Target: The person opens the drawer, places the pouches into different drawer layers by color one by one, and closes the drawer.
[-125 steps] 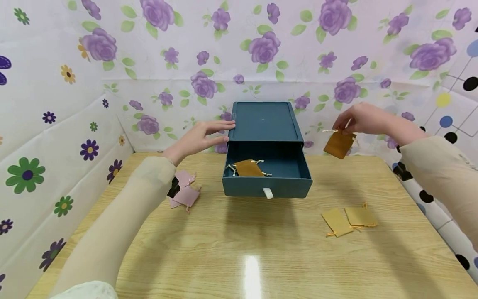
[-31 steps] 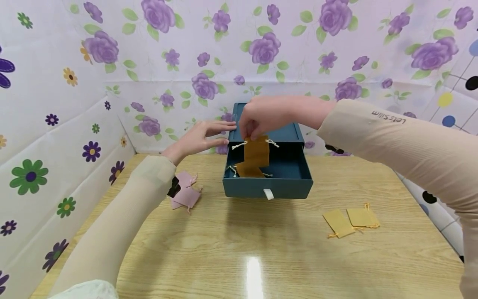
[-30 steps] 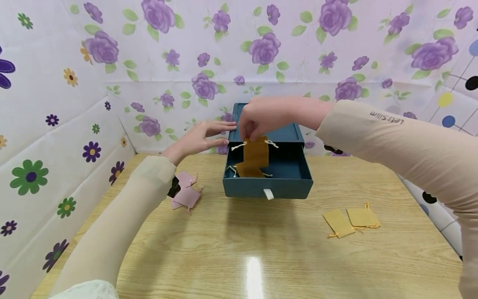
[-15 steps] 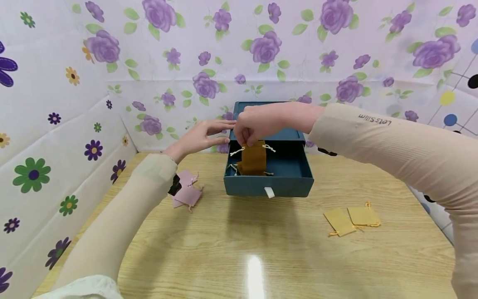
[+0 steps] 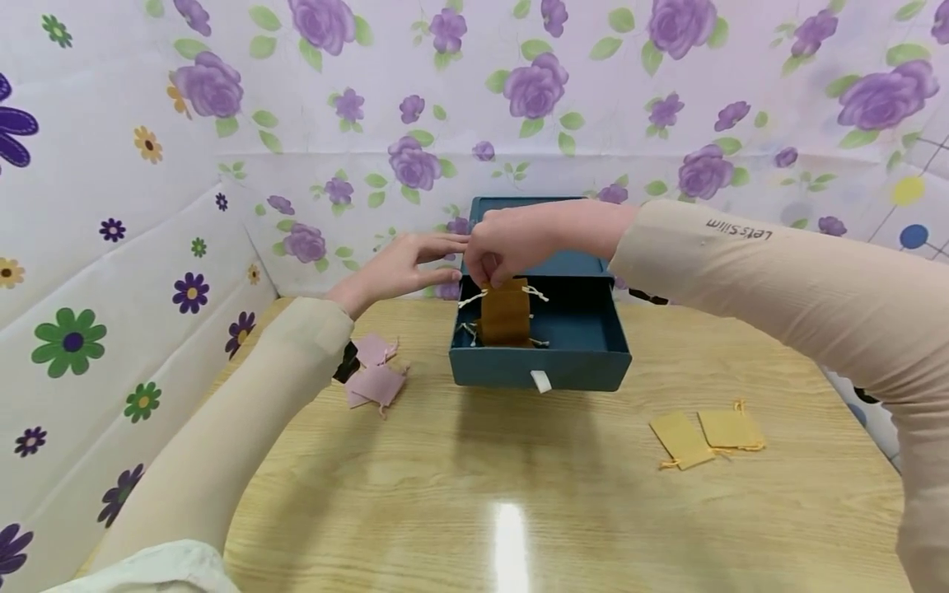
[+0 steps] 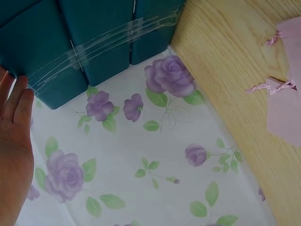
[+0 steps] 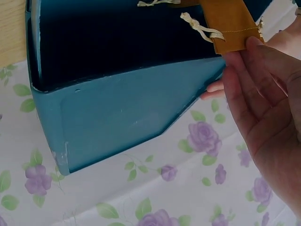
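Note:
My right hand [image 5: 511, 239] pinches the top edge of a brown drawstring pouch [image 5: 506, 317], which hangs upright into the left part of a pulled-out blue drawer [image 5: 539, 371]. In the right wrist view the thumb and fingers grip the pouch [image 7: 235, 26] beside its white cord. Another brown pouch lies in the drawer behind it, mostly hidden, with cord ends showing. My left hand [image 5: 404, 265] has its fingers straight, touching the left side of the blue drawer box [image 5: 571, 263]. The left wrist view shows its fingertips against the teal side wall [image 6: 101, 42].
Several pink pouches [image 5: 380, 383] lie on the wooden table [image 5: 415, 494], left of the drawer. Two yellow pouches [image 5: 682, 441] lie at the right. A flowered cloth [image 5: 371, 99] stands behind the box. The drawer front carries a white pull tab [image 5: 541, 380].
From the right side, my right hand has carried the brown pouch left over the drawer, then lowered it inside. My left hand stays at the box.

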`<state>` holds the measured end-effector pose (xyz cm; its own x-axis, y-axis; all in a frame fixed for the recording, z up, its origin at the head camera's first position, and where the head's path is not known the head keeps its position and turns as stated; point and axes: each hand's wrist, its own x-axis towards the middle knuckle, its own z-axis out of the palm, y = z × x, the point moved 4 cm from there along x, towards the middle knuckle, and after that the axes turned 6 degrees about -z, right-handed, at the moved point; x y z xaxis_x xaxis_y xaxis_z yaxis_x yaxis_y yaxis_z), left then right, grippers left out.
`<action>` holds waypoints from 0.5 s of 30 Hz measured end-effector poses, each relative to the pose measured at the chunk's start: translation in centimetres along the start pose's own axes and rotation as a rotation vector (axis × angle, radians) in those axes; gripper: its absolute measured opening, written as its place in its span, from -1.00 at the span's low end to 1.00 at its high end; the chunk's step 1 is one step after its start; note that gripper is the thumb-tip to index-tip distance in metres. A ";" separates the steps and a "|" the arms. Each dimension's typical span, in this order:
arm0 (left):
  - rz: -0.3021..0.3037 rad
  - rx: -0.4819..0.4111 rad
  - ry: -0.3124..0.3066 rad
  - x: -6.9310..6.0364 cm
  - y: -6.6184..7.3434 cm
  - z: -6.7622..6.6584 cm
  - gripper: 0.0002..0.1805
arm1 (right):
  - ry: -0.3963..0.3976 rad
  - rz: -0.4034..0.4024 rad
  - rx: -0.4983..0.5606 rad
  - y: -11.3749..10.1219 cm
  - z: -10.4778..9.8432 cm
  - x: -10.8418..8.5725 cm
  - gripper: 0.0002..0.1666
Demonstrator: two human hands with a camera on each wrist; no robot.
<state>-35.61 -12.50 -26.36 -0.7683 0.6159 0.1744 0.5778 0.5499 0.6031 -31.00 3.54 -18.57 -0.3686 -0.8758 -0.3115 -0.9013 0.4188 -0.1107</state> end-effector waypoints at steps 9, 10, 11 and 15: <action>-0.005 -0.001 -0.008 0.2 0.1 0.0 -0.49 | -0.010 -0.010 0.025 0.1 0.3 0.0 -0.86; -0.005 -0.002 -0.008 0.2 0.1 0.0 -0.49 | -0.011 -0.009 0.026 0.1 0.3 0.0 -0.86; -0.005 0.000 -0.008 0.1 0.1 0.0 -0.49 | -0.011 -0.007 0.028 0.1 0.4 0.0 -0.86; -0.008 -0.012 -0.015 0.1 0.2 0.0 -0.49 | -0.020 0.005 0.033 0.2 0.7 -0.1 -0.87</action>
<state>-35.58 -12.34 -26.28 -0.7687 0.6197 0.1582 0.5683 0.5484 0.6135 -31.01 3.84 -19.20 -0.3680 -0.8688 -0.3313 -0.8913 0.4311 -0.1406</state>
